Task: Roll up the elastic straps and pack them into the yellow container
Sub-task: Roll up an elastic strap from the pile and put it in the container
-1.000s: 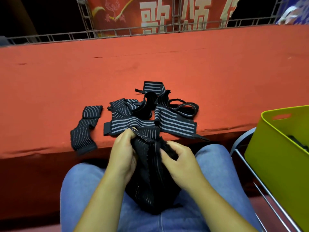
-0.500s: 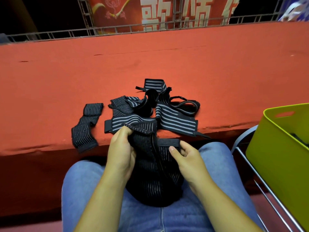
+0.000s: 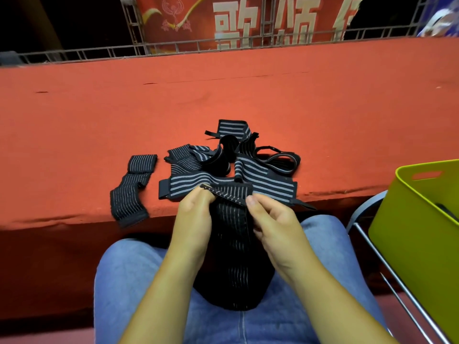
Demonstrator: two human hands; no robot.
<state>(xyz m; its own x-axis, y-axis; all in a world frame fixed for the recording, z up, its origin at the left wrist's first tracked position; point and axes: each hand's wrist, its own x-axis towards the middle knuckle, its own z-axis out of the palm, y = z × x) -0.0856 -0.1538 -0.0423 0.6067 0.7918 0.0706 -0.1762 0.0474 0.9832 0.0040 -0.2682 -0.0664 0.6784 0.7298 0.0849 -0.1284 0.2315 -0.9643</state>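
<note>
Held: black ribbed elastic strap with thin pale stripes (image 3: 233, 256), draped over lap. Top edge pinched by left hand (image 3: 196, 214) and right hand (image 3: 275, 224), fingers curled on folded hem. Likely light, limp, stretchy, slightly grippy — take at firmer end hem, roll under tension. Tangled pile of striped black straps (image 3: 231, 170) on red felt-covered table (image 3: 248, 100); yellow-green plastic container (image 3: 409, 232) at right, well apart.

A black strap (image 3: 232, 247) is pinched at its top edge by the left hand (image 3: 196, 214) and right hand (image 3: 275, 219), over the lap, beside a yellow container (image 3: 419, 234).
</note>
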